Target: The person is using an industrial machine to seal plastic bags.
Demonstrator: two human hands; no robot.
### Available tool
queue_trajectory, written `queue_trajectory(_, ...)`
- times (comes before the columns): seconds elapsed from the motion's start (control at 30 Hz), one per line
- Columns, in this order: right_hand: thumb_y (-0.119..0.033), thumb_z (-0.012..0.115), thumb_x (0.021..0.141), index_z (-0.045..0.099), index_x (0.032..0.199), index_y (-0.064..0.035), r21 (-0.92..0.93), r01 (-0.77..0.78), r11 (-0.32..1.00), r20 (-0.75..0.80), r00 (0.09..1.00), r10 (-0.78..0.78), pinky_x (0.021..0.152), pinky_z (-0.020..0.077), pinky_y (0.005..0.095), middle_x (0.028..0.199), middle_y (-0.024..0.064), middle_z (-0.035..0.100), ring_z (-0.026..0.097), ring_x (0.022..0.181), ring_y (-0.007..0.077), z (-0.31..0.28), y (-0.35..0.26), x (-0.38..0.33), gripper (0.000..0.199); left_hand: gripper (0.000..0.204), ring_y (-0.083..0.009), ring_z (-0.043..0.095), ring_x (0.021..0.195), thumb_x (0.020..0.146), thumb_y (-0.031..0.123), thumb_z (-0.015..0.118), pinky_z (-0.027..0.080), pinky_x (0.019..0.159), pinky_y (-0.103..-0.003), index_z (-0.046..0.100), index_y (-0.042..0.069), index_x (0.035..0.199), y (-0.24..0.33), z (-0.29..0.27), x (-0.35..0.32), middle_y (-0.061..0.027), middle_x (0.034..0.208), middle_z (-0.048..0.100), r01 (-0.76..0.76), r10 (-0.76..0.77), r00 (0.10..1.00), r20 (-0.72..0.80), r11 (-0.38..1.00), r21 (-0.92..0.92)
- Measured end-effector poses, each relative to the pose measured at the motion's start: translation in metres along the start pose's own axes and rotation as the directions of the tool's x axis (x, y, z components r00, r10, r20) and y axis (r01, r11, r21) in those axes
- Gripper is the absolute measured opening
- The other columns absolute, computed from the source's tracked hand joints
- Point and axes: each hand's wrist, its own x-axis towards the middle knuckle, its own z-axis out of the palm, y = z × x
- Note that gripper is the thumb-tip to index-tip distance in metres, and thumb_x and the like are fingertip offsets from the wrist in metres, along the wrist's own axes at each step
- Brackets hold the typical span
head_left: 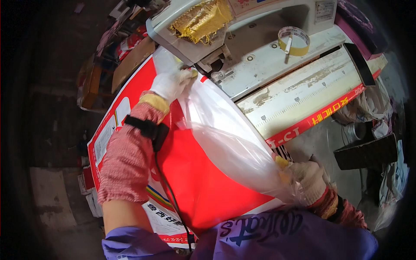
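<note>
A large red and white woven sack [190,169] lies across my lap, a clear plastic liner [236,158] showing at its mouth. My left hand [170,83], in a white glove, is closed on the sack's edge close to the working head of an industrial sewing machine [171,35]. Its thumb and fingers pinch the edge together. Lower right, my gloved right hand [308,178] grips the other end of the mouth, with clear film bunched over the fingers. Pinkish-red sleeves cover both forearms, and a black strap with a cable circles the left one.
A tape roll [294,42] with a white stick rests on the machine bed [249,71]. A pale ruled board [303,93] with a red printed strip borders the bed. Cardboard [132,65] stands far left; a dark box [366,151] and crumpled plastic sit at right.
</note>
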Motion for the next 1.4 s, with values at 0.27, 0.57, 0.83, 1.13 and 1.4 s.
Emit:
queue_trajectory(0.27,-0.031,0.056,0.075,0.031,0.130,-0.0036,-0.461,-0.034,0.887,0.258,0.951,0.171,0.049,0.0446,0.0367,0.069,0.0113,0.058,0.060,0.062,0.0274,0.004,-0.032,0.030,0.066,0.021,-0.0336,0.058,0.077,0.079,0.019,0.048,0.046,0.069,-0.040,0.060,0.008,0.092,-0.010,-0.008,0.021,-0.0160,0.084,0.060,0.048,-0.101,0.979,0.176,0.958,0.283)
queue_trajectory(0.57,-0.013,0.049,0.075,0.061,0.094,-0.0060,-0.648,0.308,0.696,-0.301,0.736,-0.606,0.052,0.0465,0.0403,0.071,0.0128,0.060,0.060,0.065,0.0296,0.054,0.005,0.242,0.024,0.027,-0.0309,0.056,0.093,0.078,0.015,0.049,0.046,0.076,-0.040,0.056,0.008,0.103,-0.058,-0.087,0.082,-0.0162,0.096,0.059,0.290,-0.291,0.953,-0.085,0.790,0.540)
queue_trajectory(0.83,-0.017,0.054,0.073,0.064,0.090,-0.0082,-0.622,0.222,0.751,0.158,0.975,-0.157,0.067,0.0474,0.0341,0.083,0.0158,0.062,0.060,0.075,0.0322,-0.026,-0.069,0.251,0.022,0.012,-0.0318,0.059,0.072,0.071,0.017,0.056,0.046,0.067,-0.041,0.060,0.007,0.076,0.088,-0.151,0.025,-0.0123,0.071,0.060,0.019,-0.165,0.968,0.187,0.796,0.606)
queue_trajectory(1.13,-0.024,0.058,0.070,0.066,0.084,-0.0089,-0.300,0.359,0.884,0.394,0.890,-0.228,0.064,0.0460,0.0342,0.078,0.0124,0.062,0.059,0.068,0.0248,-0.049,-0.072,0.253,0.022,0.023,-0.0270,0.058,0.078,0.076,0.020,0.058,0.047,0.066,-0.036,0.060,0.003,0.091,0.156,-0.119,0.004,-0.0145,0.094,0.058,-0.481,0.570,0.562,0.599,0.815,-0.323)
queue_trajectory(1.4,-0.014,0.049,0.073,0.062,0.078,-0.0027,-0.079,-0.040,0.996,0.384,0.921,0.067,0.045,0.0478,0.0335,0.066,0.0084,0.061,0.060,0.051,0.0180,-0.040,-0.075,0.231,0.018,0.053,-0.0266,0.061,0.078,0.074,0.056,0.053,0.047,0.071,-0.036,0.063,0.011,0.100,0.199,-0.193,-0.021,-0.0121,0.084,0.063,-0.175,-0.351,0.180,0.919,0.908,0.381)
